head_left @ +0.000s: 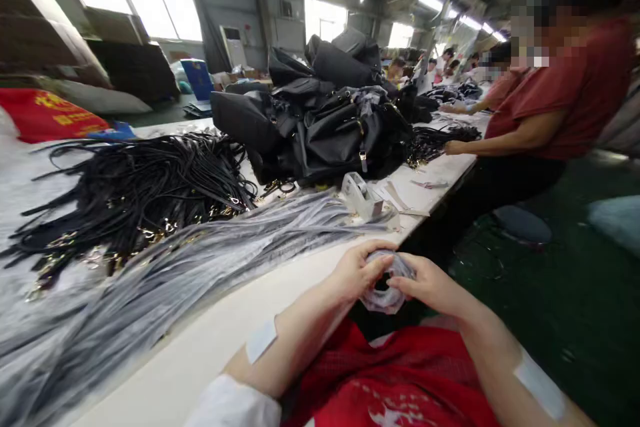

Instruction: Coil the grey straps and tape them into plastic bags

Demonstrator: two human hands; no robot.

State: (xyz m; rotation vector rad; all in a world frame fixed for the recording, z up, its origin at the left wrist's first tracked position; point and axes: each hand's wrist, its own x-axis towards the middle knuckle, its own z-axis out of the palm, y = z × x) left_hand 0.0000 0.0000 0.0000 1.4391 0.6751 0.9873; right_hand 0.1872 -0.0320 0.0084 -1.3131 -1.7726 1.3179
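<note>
My left hand (356,272) and my right hand (429,285) meet just past the table's near edge, above my red lap. Both are closed on one coiled strap wrapped in clear plastic (386,288), left thumb and fingers pinching its top, right fingers curled round its right side. A long spread of plastic-wrapped straps (200,260) lies on the white table (280,287) to the left of my hands. A clear tape dispenser (361,196) stands just beyond them.
A heap of bare black straps with gold clasps (135,193) covers the left of the table. Black bags (325,120) are piled high at the back. A person in a red shirt (555,100) sits at the right edge, other people beyond. Green floor (575,307) lies to the right.
</note>
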